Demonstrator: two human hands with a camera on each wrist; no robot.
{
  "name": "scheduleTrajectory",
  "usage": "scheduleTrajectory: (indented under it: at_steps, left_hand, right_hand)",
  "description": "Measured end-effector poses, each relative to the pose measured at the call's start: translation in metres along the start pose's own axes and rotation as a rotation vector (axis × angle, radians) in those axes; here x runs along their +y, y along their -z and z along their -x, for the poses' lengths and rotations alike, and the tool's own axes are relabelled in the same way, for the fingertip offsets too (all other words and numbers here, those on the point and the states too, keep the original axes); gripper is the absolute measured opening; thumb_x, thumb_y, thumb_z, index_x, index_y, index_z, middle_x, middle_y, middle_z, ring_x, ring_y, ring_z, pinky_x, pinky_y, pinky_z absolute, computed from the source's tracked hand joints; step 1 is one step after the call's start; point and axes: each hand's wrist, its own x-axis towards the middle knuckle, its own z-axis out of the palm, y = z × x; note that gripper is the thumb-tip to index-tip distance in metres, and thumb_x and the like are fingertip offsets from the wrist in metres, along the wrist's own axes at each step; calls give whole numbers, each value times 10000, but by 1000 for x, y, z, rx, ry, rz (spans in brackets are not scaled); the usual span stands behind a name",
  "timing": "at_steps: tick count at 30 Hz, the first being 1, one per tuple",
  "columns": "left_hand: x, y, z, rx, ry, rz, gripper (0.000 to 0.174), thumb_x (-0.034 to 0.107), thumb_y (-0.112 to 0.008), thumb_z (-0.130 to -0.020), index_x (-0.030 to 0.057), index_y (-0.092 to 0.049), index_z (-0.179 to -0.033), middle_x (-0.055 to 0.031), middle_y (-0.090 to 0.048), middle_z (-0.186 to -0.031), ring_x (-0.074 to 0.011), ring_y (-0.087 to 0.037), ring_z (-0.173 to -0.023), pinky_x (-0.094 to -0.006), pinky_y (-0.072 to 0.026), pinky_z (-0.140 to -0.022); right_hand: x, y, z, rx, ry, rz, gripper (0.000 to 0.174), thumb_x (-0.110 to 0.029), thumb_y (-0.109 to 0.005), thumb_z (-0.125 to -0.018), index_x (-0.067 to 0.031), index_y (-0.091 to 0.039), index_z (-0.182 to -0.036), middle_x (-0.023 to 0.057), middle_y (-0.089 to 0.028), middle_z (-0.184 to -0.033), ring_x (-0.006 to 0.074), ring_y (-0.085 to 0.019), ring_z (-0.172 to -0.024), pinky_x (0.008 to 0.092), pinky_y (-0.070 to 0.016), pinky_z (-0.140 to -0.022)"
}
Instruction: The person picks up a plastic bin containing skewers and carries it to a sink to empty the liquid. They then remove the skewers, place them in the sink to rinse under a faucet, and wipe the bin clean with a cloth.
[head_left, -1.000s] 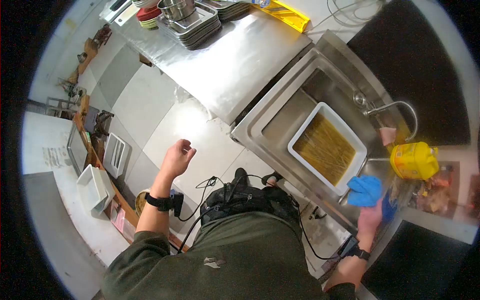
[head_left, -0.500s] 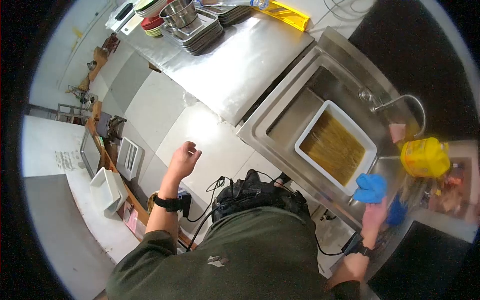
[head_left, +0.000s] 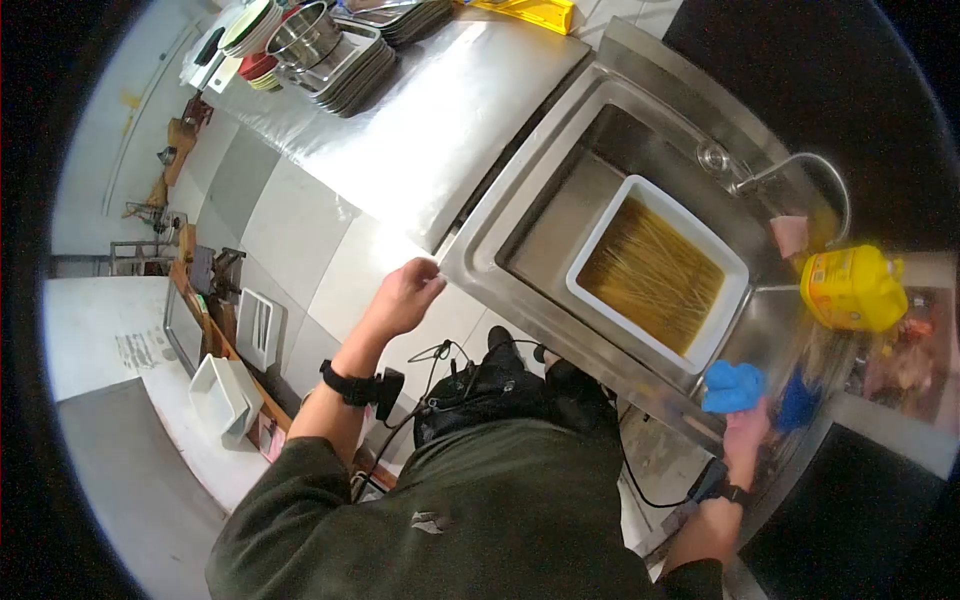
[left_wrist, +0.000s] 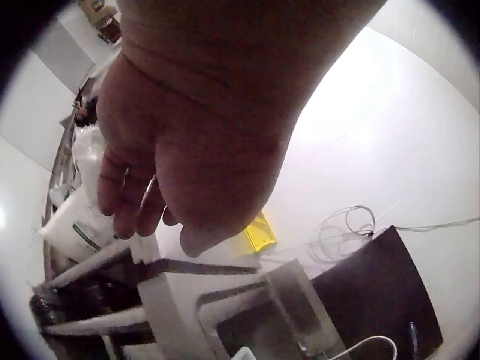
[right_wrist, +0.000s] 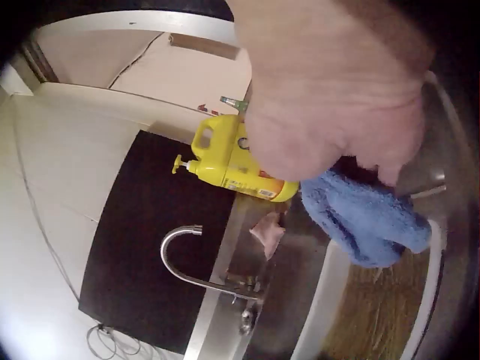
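The right hand [head_left: 745, 430] has its fingers curled round a blue cloth [head_left: 734, 387], at the near corner of the white tub [head_left: 590, 283]. The tub sits inside the sink [head_left: 530, 262], holding thin sticks in brownish liquid. Beyond the cloth, beside the tub, stands a yellow bottle [head_left: 853, 288]. The left hand [head_left: 402, 297] hangs left of the tub, outside the sink, fingers loosely curled and holding nothing.

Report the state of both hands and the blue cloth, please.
Right hand: gripping blue cloth, by the near end of white tub. Left hand: holding nothing, away from sink. Nothing visibly blocking cloth.
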Motion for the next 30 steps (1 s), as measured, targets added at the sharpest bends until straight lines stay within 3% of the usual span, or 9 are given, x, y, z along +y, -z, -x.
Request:
scheduleTrajectory:
  at_steps: [6,8,10,13,19,23,25,28,30]
  left_hand:
    - [99,-69,-81,-307,-254,-138,245,223,-539,-862,10,-590,-971,-184,-625,-854,-298,-614,-789,-376,-481,-715]
    - [106,-112,-117,-447,-225,-288,255,221,-522,-853,5,-602,-964,-200,-625,-879,-344,-606,-846,-408,-479,-729]
    - [74,-169,-163,-556,-177,-389,262,207,-522,-839,-3,-609,-968,-205,-627,-892,-358,-599,-886,-420,-478,-741]
    - [33,-236,-211,-869,-600,-949,291,219,-501,-837,-24,-617,-947,-222,-618,-964,-370,-587,-931,-427,-476,-767]
    - [25,-296,-208,-654,177,-457,419,311,-376,-918,-28,-600,-1021,-268,-561,-1106,-406,-540,-1026,-434,-427,-888]
    - [-35,-322,-204,-536,114,-334,468,349,-335,-941,-37,-562,-1077,-291,-552,-1095,-417,-524,-1045,-447,-405,-908]
    - [-28,-317,-203,-515,16,-333,472,357,-340,-940,-38,-554,-1085,-295,-551,-1090,-419,-524,-1042,-449,-412,-898]
    - [35,-289,-195,-547,381,-205,471,365,-346,-941,-35,-556,-1075,-286,-566,-1062,-425,-529,-1025,-462,-425,-866]
    - [9,-296,-198,-556,26,-317,474,367,-337,-945,-36,-567,-1041,-286,-574,-1033,-439,-542,-980,-471,-438,-835]
  right_hand:
    - [59,43,-115,150,-164,334,452,-356,-394,-951,8,-495,-1198,178,-560,-1160,337,-532,-1051,438,-401,-895]
    - [85,76,-163,-5,142,1422,403,-276,-423,-931,16,-520,-1191,216,-561,-1117,348,-558,-992,395,-427,-867]
    - [82,45,-162,25,68,1435,401,-267,-413,-933,28,-527,-1178,242,-545,-1127,378,-542,-1005,400,-421,-872]
    - [121,60,-197,100,-7,1230,402,-297,-422,-932,16,-549,-1149,218,-564,-1118,343,-545,-1025,391,-425,-860]
    - [99,47,-175,30,-450,185,413,-328,-458,-925,-36,-472,-1217,69,-548,-1092,224,-543,-889,372,-440,-808]
    - [141,96,-193,-263,-69,734,416,-317,-486,-912,-60,-457,-1239,75,-520,-1165,234,-540,-971,377,-444,-838]
    - [107,53,-178,-289,-240,614,399,-270,-488,-913,-61,-445,-1249,81,-507,-1195,246,-533,-1015,391,-452,-846]
    - [133,71,-196,-271,-322,461,383,-216,-475,-914,-41,-434,-1251,107,-500,-1211,260,-532,-1034,382,-463,-853]
    - [142,87,-212,-326,-298,514,361,-190,-456,-919,-27,-443,-1241,127,-498,-1222,269,-533,-1038,366,-468,-850]
